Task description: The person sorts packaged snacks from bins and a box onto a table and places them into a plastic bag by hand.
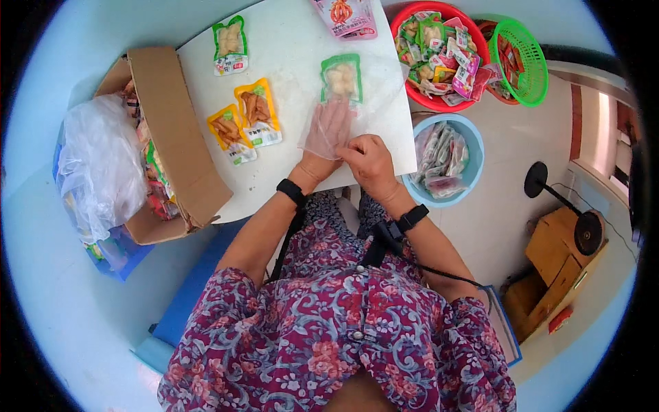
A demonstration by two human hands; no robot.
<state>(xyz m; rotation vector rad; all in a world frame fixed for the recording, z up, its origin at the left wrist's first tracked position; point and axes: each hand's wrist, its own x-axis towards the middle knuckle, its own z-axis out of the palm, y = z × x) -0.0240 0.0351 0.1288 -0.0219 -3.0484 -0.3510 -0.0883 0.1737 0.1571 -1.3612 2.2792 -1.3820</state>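
My left hand (329, 122) is inside a clear plastic bag or loose glove (315, 147), fingers stretched away from me. Its fingertips reach the lower end of a green-edged food packet (341, 77) with pale pieces inside; whether they grip it is hard to tell. At the left wrist, my right hand (368, 162) pinches the open edge of the plastic. Two yellow-edged packets (257, 110) with brown food lie on the white table (288, 56), left of my hands. Farther back is another green-edged packet (230, 44).
Left stands an open cardboard box (177, 139) of packets, with a white plastic bag (103, 165) beside it. On the right are a red basin (437, 6) of mixed packets, a green basket (538, 67) and a light-blue bucket (476, 159). Pink packaging (347, 18) lies at the far edge.
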